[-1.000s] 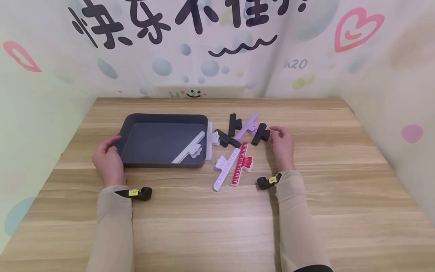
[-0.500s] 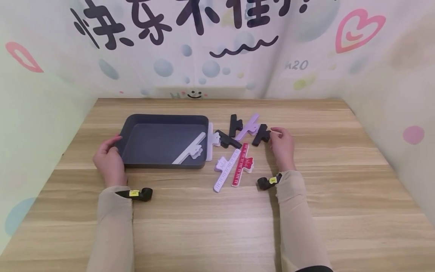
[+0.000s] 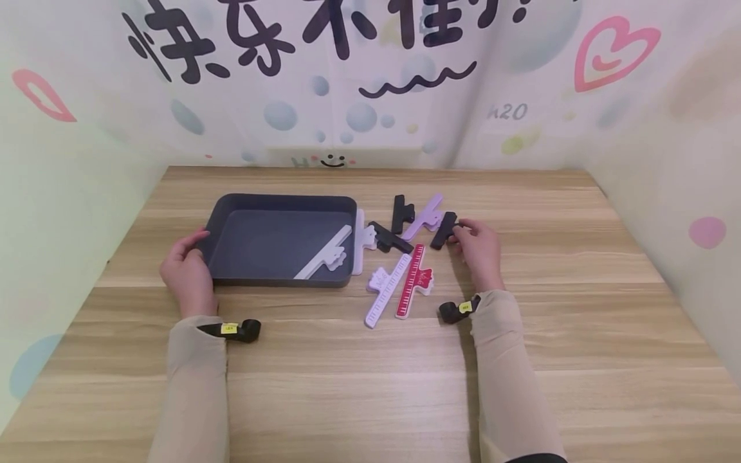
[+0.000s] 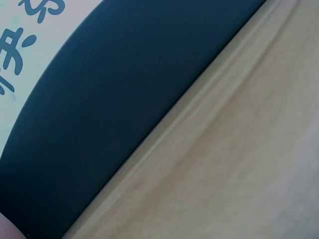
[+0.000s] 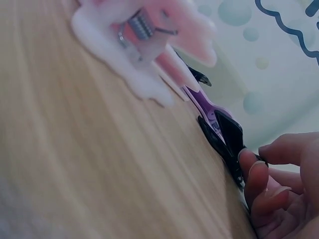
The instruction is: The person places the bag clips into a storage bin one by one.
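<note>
Wall point(image 3: 434, 116): 快乐不, more characters cut off; "h20"
Red clip point(image 3: 414, 281): script, illegible
Wrist straps point(image 3: 210, 328): yellow labels point(image 3: 229, 328), too small

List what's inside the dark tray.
One white clip, slanting across the right part of the dark tray. The floor directly beneath it is covered, and the near wall hides its own inner face.

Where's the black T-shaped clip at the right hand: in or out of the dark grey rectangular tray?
Out: the clip is pinched by the right hand, well right of the tray in the head view.
</note>
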`<state>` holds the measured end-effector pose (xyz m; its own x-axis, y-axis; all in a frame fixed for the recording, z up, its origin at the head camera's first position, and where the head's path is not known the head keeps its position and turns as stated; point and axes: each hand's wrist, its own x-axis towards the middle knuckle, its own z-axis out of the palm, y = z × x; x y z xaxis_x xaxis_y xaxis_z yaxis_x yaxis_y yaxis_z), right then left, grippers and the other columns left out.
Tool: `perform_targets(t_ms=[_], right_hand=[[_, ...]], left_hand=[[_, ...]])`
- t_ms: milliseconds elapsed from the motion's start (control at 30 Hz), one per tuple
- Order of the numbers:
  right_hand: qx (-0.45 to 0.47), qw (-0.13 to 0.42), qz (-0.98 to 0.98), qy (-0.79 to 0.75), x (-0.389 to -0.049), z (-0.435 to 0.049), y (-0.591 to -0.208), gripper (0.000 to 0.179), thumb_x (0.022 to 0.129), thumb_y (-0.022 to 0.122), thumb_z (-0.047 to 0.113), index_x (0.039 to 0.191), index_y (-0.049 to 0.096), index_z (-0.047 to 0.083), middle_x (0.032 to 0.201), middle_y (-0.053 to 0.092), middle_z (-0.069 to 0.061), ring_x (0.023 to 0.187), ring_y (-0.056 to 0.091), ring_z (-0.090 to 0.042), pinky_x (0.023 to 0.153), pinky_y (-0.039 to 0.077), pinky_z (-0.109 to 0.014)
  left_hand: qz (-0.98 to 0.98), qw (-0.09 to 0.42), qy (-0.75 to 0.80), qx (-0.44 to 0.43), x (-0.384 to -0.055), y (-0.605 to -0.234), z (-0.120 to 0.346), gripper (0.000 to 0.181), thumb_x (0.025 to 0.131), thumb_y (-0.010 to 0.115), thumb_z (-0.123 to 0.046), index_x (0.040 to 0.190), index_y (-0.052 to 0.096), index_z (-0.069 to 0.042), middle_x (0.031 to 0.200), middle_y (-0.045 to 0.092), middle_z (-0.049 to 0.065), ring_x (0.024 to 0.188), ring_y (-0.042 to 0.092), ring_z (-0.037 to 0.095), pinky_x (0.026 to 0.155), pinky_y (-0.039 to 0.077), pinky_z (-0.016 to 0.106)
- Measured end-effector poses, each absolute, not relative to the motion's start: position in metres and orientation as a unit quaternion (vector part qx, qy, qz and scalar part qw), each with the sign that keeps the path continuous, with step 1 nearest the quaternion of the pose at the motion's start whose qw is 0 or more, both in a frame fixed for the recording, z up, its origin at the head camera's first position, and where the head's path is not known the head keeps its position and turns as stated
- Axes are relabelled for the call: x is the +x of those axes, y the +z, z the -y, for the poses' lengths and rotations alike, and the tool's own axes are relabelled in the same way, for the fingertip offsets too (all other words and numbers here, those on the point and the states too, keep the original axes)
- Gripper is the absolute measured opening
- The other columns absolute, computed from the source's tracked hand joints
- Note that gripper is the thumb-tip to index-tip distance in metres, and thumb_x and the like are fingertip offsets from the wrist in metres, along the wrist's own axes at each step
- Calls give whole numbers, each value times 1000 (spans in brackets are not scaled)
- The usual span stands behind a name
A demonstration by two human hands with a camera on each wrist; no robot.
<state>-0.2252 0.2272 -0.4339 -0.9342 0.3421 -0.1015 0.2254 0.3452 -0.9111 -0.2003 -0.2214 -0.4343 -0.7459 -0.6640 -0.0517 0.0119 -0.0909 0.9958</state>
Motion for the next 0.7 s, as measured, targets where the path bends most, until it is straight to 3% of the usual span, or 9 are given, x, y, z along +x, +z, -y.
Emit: perform_targets(t_ms=[700], right_hand=[[-157,86,800,573,-227,-228,-440,34,88,47,17,121,54,13,82,60,-9,57,52,-12,43,39,-22]], left_hand=[[613,250,-704,255,-199,-431,219,44,81,32,11,98,69,-7,110,63,-1,109,47,7,92,30,16]])
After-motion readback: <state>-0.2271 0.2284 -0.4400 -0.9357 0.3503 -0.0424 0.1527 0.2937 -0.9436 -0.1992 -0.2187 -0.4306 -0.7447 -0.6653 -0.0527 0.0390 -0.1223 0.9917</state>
